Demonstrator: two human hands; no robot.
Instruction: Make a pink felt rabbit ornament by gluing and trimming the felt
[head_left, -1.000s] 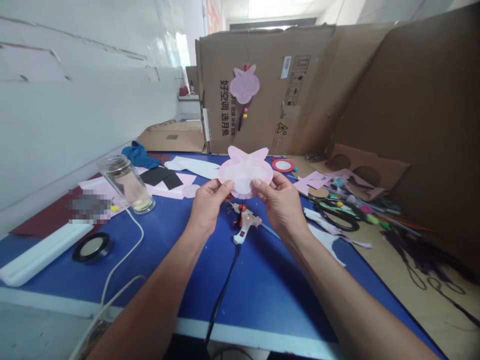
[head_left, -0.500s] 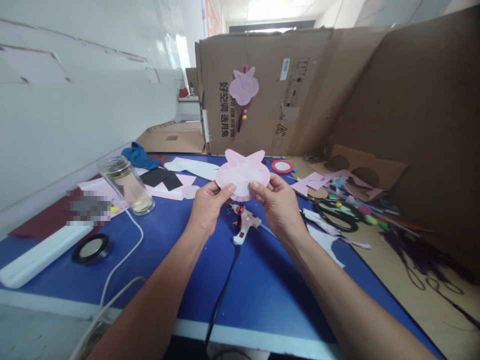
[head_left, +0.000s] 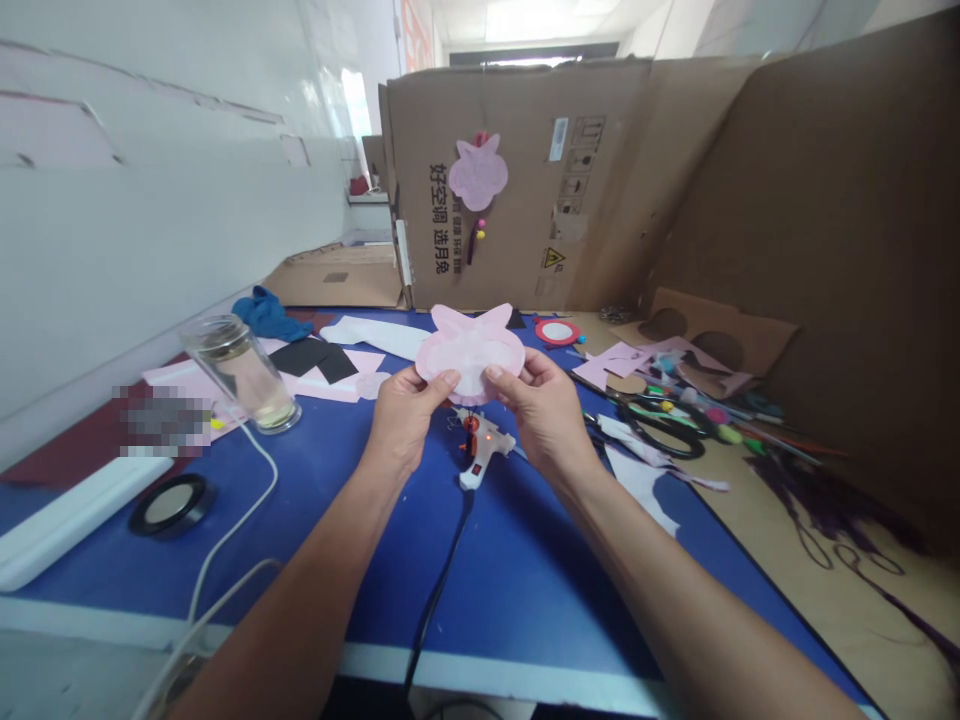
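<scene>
Pink scalloped cutout (head_left: 471,352), topped by two pointed flaps, is held up above the blue tabletop (head_left: 390,570). The left hand (head_left: 405,415) pinches its lower left edge, thumb on the near face and fingers behind; the right hand (head_left: 547,408) pinches the lower right edge the same way. Below it, between the wrists, a white glue gun (head_left: 490,455) with a lit red light lies on the tabletop, its dark cord (head_left: 441,580) running to the near edge. A similar pink cutout (head_left: 478,175) hangs against the cardboard box (head_left: 600,230) behind. Left stand a glass jar (head_left: 251,380) and a black tape roll (head_left: 197,506).
</scene>
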